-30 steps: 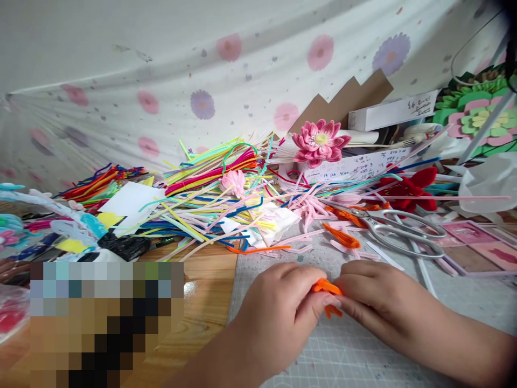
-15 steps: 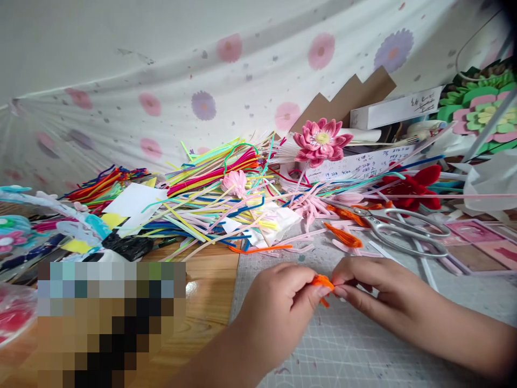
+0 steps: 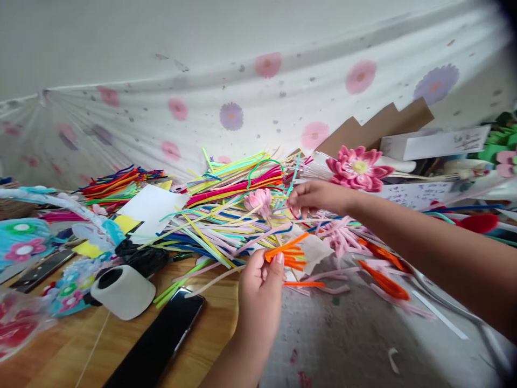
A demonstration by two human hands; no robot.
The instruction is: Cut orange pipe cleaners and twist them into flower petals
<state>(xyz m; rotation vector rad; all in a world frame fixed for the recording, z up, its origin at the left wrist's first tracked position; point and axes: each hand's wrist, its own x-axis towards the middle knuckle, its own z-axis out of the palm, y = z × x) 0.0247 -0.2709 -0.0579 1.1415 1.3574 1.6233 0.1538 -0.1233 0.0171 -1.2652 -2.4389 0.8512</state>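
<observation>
Our two hands, joined a moment ago around the orange fuzzy-stem bundle (image 3: 287, 253), are now apart, so the two-handed shaping seems paused: the left hand (image 3: 262, 283) alone pinches the bundle between thumb and fingers, its loose ends fanning rightward, above the grey mat's (image 3: 331, 334) left edge. Our right hand (image 3: 307, 199) reaches across from the right, forearm stretched and fingers curled at the pile of coloured stems (image 3: 238, 188) beside the pink bud (image 3: 258, 202); we cannot tell whether it grips one.
</observation>
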